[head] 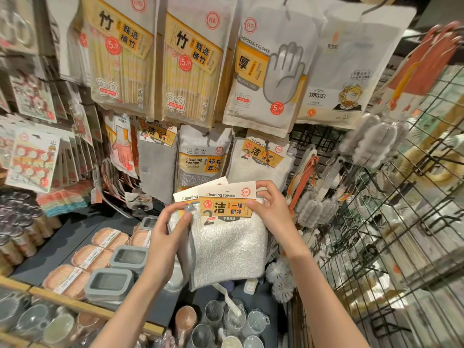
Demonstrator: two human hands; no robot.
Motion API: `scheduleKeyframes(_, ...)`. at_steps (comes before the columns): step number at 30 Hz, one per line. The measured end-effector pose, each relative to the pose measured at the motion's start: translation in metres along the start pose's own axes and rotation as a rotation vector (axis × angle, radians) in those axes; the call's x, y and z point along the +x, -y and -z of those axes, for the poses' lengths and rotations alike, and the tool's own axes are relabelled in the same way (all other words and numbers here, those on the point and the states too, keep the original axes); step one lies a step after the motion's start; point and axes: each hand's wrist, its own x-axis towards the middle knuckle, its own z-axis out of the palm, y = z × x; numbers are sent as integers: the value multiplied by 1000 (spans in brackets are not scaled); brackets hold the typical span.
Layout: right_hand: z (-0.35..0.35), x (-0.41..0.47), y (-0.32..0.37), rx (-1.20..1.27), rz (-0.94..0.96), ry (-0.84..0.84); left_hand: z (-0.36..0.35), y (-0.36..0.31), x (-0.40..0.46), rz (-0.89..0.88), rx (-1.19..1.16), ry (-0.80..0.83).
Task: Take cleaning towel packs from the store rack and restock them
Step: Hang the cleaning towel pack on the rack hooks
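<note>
I hold two white cleaning towel packs (227, 247) stacked together in front of the rack, each with an orange and white card header. My left hand (165, 234) grips their left edge, thumb on the front. My right hand (270, 209) pinches the front pack's card header at its right end. Behind them, another cleaning towel pack (261, 164) hangs on a rack hook. A grey towel pack (155, 162) hangs further left.
A cleaning sponge pack (200, 156) hangs between the towel packs. Chopstick packs (118, 59) and disposable glove packs (266, 69) hang above. A black wire grid rack (401, 234) with brushes stands at right. Soap dishes (110, 280) and clear cups (226, 322) fill the shelf below.
</note>
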Motion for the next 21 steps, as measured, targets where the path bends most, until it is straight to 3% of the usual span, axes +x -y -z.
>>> scheduleKeyframes(10,26,29,2,73,49,-282,1,6,8,-47,25,-16)
scheduleKeyframes(21,36,61,1,148,19,-384,4,7,17,-26,2,-17)
